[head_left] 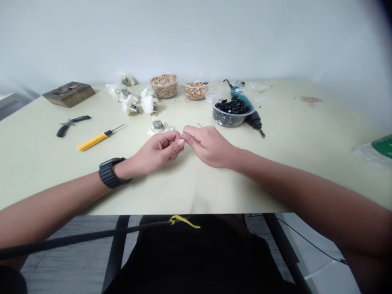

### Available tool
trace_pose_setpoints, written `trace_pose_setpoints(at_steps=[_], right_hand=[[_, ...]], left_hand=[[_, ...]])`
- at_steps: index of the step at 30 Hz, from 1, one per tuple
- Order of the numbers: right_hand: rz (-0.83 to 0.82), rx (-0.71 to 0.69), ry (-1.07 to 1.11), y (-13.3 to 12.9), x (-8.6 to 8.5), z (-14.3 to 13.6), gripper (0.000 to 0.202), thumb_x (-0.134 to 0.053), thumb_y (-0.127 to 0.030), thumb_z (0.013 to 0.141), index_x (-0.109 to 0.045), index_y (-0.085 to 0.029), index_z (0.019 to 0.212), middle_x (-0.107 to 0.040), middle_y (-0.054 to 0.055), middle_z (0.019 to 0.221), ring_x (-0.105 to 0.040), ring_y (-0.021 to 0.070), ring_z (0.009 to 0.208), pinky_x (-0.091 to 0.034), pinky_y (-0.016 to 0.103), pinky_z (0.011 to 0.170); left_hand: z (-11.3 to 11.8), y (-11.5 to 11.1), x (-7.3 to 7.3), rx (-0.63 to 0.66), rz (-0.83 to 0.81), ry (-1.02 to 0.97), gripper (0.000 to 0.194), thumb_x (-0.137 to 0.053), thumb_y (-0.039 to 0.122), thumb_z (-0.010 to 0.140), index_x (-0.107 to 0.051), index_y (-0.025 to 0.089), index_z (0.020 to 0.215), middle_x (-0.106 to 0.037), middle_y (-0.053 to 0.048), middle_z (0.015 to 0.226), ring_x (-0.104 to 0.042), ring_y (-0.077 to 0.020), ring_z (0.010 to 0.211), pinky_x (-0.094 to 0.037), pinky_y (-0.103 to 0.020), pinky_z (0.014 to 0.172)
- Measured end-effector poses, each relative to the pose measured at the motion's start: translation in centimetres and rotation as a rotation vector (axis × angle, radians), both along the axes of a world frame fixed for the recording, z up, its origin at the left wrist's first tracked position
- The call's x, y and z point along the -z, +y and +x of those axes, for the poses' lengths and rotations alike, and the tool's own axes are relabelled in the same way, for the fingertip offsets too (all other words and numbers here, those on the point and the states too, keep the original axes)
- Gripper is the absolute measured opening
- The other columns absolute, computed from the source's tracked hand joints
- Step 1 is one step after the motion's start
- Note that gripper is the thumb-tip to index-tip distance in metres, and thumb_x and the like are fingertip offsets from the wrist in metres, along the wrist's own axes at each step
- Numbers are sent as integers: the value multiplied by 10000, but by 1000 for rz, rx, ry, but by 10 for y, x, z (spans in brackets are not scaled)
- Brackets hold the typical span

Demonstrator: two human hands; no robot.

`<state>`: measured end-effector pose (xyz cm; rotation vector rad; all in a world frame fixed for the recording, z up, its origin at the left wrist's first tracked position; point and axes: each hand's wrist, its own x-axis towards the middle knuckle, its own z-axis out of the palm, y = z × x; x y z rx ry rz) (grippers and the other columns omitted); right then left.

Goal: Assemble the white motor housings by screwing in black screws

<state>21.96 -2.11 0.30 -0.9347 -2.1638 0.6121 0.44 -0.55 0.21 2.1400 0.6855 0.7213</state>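
Observation:
My left hand and my right hand meet fingertip to fingertip over the middle of the table. Both are closed, with thumbs pressed against the fingers. Whatever they pinch, if anything, is too small or hidden to make out. Just behind my left hand lies a white plastic part with a round metal motor in its centre. To the left rests a screwdriver with a yellow handle, its tip pointing away to the right.
Pliers and a dark block lie at left. Several white motor parts are grouped behind. Tubs of small tan pieces stand near the wall. A tub of black pieces leans by a teal power screwdriver.

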Motion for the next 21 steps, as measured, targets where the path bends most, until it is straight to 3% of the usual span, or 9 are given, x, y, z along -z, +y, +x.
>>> trace_pose_setpoints(at_steps=[2,4,7,9,12,14,17,19,21], right_hand=[[-135,8,64,-2,-2,-4,398,-417,-401,1114,-446,-213,765,-457,-36,672,-397,111,627,-280,292,625],[-449,5,170,-5,-7,-8,420,-385,-427,1120,-409,-228,751,-376,-60,620,-329,102,553,-255,289,561],[-800,-21,235,-7,-12,-9,440,-330,-489,1121,-362,-248,755,-283,-89,586,-213,96,486,-193,293,494],[-611,-3,204,-6,-11,-6,445,-354,-497,1117,-397,-235,759,-356,-66,614,-289,98,521,-231,286,521],[-108,26,85,-4,-4,-2,352,-419,-417,1111,-451,-219,822,-455,-39,699,-407,111,640,-300,282,628],[20,24,17,-4,-1,-2,318,-417,-385,1112,-444,-223,839,-457,-41,702,-407,118,653,-297,291,656],[-122,47,84,-6,-3,-7,381,-424,-421,1110,-423,-227,781,-438,-37,670,-394,121,628,-291,295,626],[-439,41,176,-8,-7,-10,401,-405,-443,1110,-395,-239,766,-373,-55,627,-330,114,559,-266,290,558],[-729,13,234,-9,-10,-11,395,-347,-440,1117,-365,-251,771,-304,-79,597,-237,107,500,-215,289,501]], left_hand=[[-3,1,0,-39,257,65,276,-527,355,1069,-562,170,866,-501,19,685,-414,-99,587,-341,-245,549],[-6,4,0,-47,551,160,184,-545,280,1043,-592,169,904,-569,-13,762,-468,-118,658,-362,-258,601],[-8,5,-3,-45,641,209,150,-536,256,1041,-607,172,940,-600,-24,796,-483,-123,678,-366,-263,618],[-5,3,-5,-66,424,134,231,-560,325,1051,-577,172,878,-554,3,723,-447,-104,617,-350,-252,579],[1,-3,-7,-12,-25,5,365,-516,446,1079,-516,183,826,-451,37,641,-365,-88,544,-324,-244,518],[3,-5,-7,24,-151,-23,382,-473,469,1093,-497,190,834,-426,43,634,-340,-89,532,-315,-245,503],[0,-4,-7,-40,147,45,324,-528,404,1069,-497,192,826,-467,25,665,-384,-102,571,-323,-254,536],[-3,0,-7,-63,461,139,237,-549,326,1043,-525,189,850,-527,-1,725,-431,-119,626,-333,-265,575],[-5,4,-7,-61,607,198,170,-539,279,1033,-547,188,889,-556,-13,766,-444,-126,653,-334,-272,592]])
